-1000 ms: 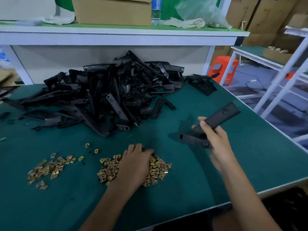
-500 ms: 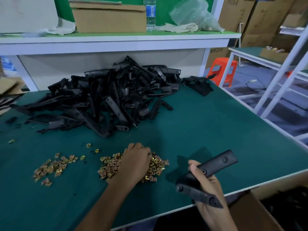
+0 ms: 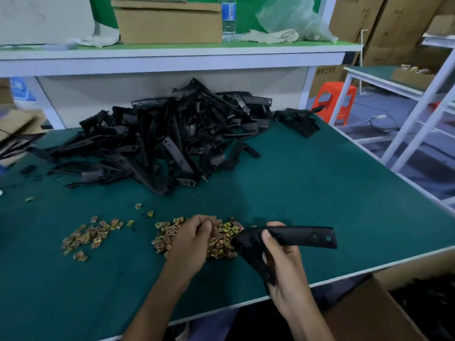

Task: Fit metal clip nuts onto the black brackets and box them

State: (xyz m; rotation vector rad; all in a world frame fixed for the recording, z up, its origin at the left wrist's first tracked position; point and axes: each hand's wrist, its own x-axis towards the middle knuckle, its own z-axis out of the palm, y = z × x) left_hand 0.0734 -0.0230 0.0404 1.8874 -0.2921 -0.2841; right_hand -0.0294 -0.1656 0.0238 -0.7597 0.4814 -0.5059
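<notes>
left hand [image 3: 194,239] fingers curled into the bigger clip nut pile [image 3: 222,238], can't tell if it's got one | right hand [image 3: 283,274] gripping 1 black bracket [image 3: 300,236] just right of that pile | 1 smaller pile [image 3: 93,236] left of it | 1 bracket heap [image 3: 172,143] behind it, way too many to count | all over the table [image 3: 320,180]

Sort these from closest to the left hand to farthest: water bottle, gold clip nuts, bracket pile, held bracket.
1. Gold clip nuts, under the left hand.
2. Held bracket, just to its right.
3. Bracket pile, farther back on the table.
4. Water bottle, up on the back shelf.
</notes>
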